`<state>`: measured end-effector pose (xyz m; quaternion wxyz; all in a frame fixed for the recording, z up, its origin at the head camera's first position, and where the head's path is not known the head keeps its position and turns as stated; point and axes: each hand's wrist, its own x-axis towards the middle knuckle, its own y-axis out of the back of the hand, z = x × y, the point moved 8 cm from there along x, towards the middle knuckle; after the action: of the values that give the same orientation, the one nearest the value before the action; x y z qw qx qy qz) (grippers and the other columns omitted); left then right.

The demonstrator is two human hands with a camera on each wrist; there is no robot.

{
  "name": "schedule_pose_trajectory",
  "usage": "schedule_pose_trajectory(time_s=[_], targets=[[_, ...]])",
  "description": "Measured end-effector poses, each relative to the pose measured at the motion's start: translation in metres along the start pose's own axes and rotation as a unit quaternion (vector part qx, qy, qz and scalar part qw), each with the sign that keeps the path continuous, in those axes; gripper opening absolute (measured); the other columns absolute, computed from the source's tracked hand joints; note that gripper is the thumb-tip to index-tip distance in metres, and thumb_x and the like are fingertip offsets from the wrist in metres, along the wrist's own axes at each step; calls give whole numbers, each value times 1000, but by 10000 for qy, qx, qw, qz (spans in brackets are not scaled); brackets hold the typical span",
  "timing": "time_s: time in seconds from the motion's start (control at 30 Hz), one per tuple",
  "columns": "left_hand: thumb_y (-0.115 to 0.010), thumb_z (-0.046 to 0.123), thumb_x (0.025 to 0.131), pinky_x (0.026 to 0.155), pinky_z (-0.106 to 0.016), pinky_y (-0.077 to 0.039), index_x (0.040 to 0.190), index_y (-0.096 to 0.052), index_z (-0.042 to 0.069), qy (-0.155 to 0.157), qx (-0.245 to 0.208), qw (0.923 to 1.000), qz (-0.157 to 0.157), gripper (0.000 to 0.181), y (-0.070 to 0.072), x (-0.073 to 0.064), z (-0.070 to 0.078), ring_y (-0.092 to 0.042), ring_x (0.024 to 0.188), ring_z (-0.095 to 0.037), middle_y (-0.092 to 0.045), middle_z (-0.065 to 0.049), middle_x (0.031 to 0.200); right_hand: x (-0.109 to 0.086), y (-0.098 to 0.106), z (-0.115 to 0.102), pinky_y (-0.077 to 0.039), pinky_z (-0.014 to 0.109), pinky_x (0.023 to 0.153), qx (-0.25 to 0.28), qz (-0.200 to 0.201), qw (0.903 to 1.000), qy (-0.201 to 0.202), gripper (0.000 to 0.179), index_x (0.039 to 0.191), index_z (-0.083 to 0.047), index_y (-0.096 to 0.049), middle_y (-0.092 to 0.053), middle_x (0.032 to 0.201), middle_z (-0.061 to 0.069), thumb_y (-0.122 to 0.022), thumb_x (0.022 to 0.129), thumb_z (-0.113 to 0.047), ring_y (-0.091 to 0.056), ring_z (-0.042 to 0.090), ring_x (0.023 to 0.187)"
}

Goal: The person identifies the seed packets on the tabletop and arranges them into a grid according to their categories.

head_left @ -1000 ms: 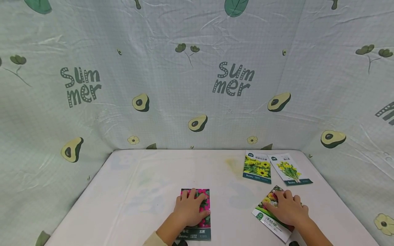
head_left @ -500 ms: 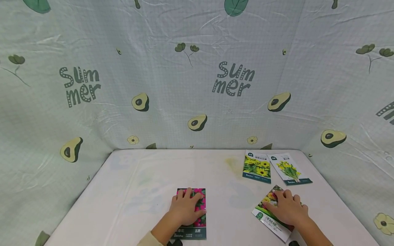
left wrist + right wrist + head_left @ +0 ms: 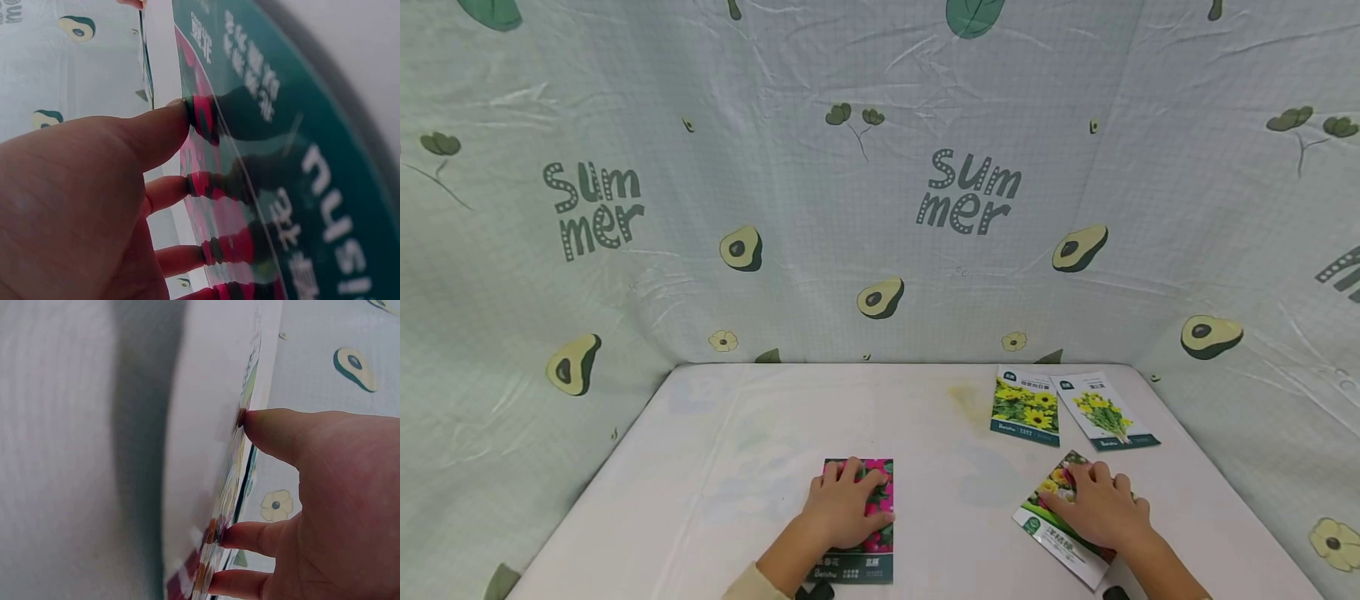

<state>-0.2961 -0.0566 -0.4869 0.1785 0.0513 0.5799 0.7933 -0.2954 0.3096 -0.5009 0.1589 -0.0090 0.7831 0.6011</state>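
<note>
Head view: the pink-flowered packet [image 3: 872, 547] lies beneath the left grip [image 3: 842, 512].

Open across left and far middle of bench [image 3: 730, 450], likewise between pink-flower packet [image 3: 880, 500] under left fingers [image 3: 852, 468] and mixed-flower packet [image 3: 1060, 543] under right fingers [image 3: 1102, 473]. Obstructed far right by yellow-daisy packet [image 3: 1026, 408] and yellow-bunch packet [image 3: 1107, 414]; closed off behind and sideways by printed cloth [image 3: 808, 250].

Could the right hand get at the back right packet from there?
Probably yes: the back right packet lies just beyond the right hand, with nothing standing between. The hand would likely first leave the front right packet, which it touches.
</note>
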Motion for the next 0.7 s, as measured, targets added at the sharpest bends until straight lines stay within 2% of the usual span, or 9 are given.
schedule_pose_trajectory(time_s=[0.43,0.7], targets=[[-67,61,92,108,-66,-33,142,-56,32,-33,-117,9999,-71,59,-1,-2,-8,-37,134,-43,-45,-12,145,1,-1,1,-38,70,89,-28,17,10000,25,110,147,3,-46,-42,131,33,-60,80,-84,-40,49,109],[-72,57,89,106,-67,-33,139,-58,28,3,-173,9998,-19,59,6,-5,-8,-39,130,-43,-47,-12,141,-2,1,-1,-37,70,91,-40,10,10000,-4,106,146,4,-45,-42,131,33,-62,82,-80,-39,49,109]])
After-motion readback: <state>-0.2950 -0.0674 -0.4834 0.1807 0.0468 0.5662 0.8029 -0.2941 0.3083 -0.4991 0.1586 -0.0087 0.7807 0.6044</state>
